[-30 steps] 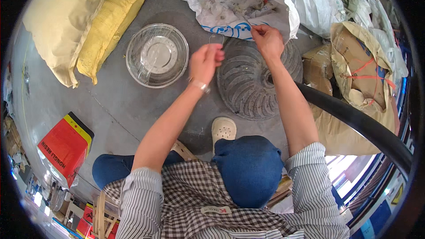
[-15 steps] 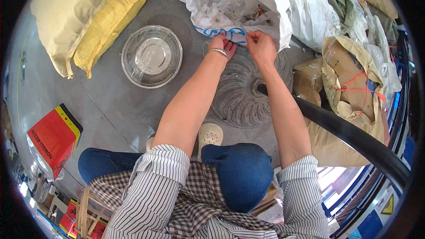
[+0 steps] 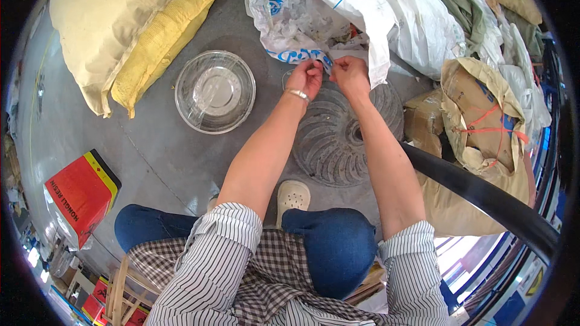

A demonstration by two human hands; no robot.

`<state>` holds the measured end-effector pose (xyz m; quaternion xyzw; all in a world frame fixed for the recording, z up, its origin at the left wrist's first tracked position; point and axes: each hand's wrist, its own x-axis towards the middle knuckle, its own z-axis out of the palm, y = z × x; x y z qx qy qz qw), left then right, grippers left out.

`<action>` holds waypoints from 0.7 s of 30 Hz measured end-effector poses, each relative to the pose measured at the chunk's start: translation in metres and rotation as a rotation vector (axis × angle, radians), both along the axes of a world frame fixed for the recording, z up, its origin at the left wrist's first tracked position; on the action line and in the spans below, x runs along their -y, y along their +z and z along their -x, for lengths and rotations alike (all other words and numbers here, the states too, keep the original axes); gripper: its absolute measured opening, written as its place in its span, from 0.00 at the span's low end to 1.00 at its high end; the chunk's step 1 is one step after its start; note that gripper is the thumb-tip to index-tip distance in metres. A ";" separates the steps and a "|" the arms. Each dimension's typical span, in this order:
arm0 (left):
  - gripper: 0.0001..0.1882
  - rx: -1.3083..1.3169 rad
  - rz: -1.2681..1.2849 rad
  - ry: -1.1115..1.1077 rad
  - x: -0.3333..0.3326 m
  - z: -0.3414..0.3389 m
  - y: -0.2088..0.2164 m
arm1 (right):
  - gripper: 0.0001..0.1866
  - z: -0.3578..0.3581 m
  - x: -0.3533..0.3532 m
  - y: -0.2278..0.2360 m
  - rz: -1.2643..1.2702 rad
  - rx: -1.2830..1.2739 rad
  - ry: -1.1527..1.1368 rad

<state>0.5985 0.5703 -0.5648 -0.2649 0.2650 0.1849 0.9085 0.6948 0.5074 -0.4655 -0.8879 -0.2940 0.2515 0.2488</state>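
A large white plastic sack [image 3: 380,36] with blue print lies with its mouth toward me, holding crumpled clear and whitish plastic scraps [image 3: 302,15]. At the near rim of its mouth, my left hand [image 3: 307,79] is closed in a pinch, a metal bracelet on its wrist. Beside it, my right hand [image 3: 351,77] pinches the same rim, fingers pressed together. The exact bit of sack between the fingertips is partly hidden. Beneath my right forearm is a round grey base with curved ridges [image 3: 326,139].
A clear round basin [image 3: 215,92] sits on the floor at left, below yellow and cream sacks [image 3: 169,42]. A red box [image 3: 81,196] stands further left. At right, a black pole [image 3: 477,190] slants from the ridged base, past cardboard in a tan sack [image 3: 483,115].
The view has shifted, so most things sit slightly lower. Both hands have drawn a little closer together at the sack's rim, and the left fingers are more curled.
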 end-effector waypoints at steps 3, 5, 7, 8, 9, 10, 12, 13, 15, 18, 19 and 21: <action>0.11 -0.063 -0.095 0.113 0.033 0.001 0.045 | 0.07 -0.016 0.018 -0.023 -0.233 -0.307 -0.220; 0.15 -0.086 -0.213 0.094 0.038 0.009 0.036 | 0.08 -0.010 0.011 -0.015 -0.194 -0.419 -0.215; 0.15 -0.109 -0.223 0.053 0.012 0.017 0.002 | 0.08 0.008 -0.012 -0.002 -0.224 -0.450 -0.172; 0.16 -0.104 -0.183 -0.027 0.012 0.012 0.002 | 0.08 0.005 -0.007 -0.004 -0.215 -0.446 -0.175; 0.16 -0.100 -0.175 -0.034 0.012 0.010 0.001 | 0.08 0.002 -0.004 -0.007 -0.209 -0.441 -0.183; 0.16 -0.135 -0.284 -0.218 0.010 0.009 0.000 | 0.08 -0.001 -0.001 -0.010 -0.199 -0.441 -0.197; 0.16 -0.120 -0.351 -0.499 0.014 -0.005 0.015 | 0.07 -0.013 0.012 -0.020 -0.177 -0.424 -0.232; 0.16 -0.114 -0.348 -0.505 0.018 -0.014 0.015 | 0.07 -0.017 0.015 -0.025 -0.135 -0.390 -0.192; 0.15 -0.127 -0.328 -0.318 0.010 -0.023 0.002 | 0.07 -0.008 0.002 -0.023 -0.111 -0.375 -0.128; 0.09 -0.314 -0.348 -0.450 -0.007 -0.029 -0.013 | 0.07 0.004 -0.006 -0.023 0.003 -0.386 -0.072; 0.09 -0.314 -0.348 -0.450 -0.006 -0.032 -0.016 | 0.07 0.010 -0.003 -0.027 -0.061 -0.358 -0.151; 0.09 -0.505 -0.249 -0.445 0.004 -0.050 -0.008 | 0.07 0.008 0.015 -0.040 -0.112 -0.317 -0.244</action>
